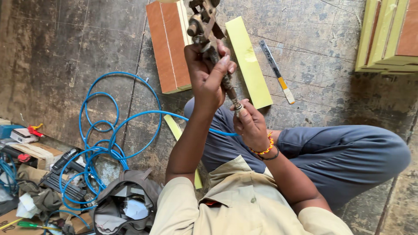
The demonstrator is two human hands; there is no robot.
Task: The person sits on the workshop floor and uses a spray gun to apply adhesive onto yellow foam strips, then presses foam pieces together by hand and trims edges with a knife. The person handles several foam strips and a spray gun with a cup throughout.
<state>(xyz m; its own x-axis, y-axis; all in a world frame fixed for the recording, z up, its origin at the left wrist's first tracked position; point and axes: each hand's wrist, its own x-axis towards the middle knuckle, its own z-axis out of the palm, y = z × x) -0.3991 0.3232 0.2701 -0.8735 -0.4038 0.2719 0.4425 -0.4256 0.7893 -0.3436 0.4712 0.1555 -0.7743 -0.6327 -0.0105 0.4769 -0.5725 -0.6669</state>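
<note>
A dirty metal tool (212, 43) is held up in front of the person, over the floor and above their lap. It is long and thin, with a chunky part at the top and a small round end at the bottom.

The left hand (208, 72) is wrapped tight around the middle of the tool. The fingers are closed on it and the thumb lies along its side. The right hand (250, 124) is lower down. Its fingers pinch the small round end of the tool. This wrist wears an orange bead band and a thin dark band.

A blue hose (109, 139) comes up close to the bottom of the tool. If it is joined to the tool cannot be seen. The rest of the hose lies in loops on the floor to the left.

The person sits on the dark floor (56, 56) with legs bent, in grey trousers and a tan shirt.

Past the hands lie a brown board (167, 48), a yellow strip (249, 61) and a thin ruler (276, 72). More boards (387, 35) are stacked at the top right. An open grey bag (126, 202) sits at the bottom left.
</note>
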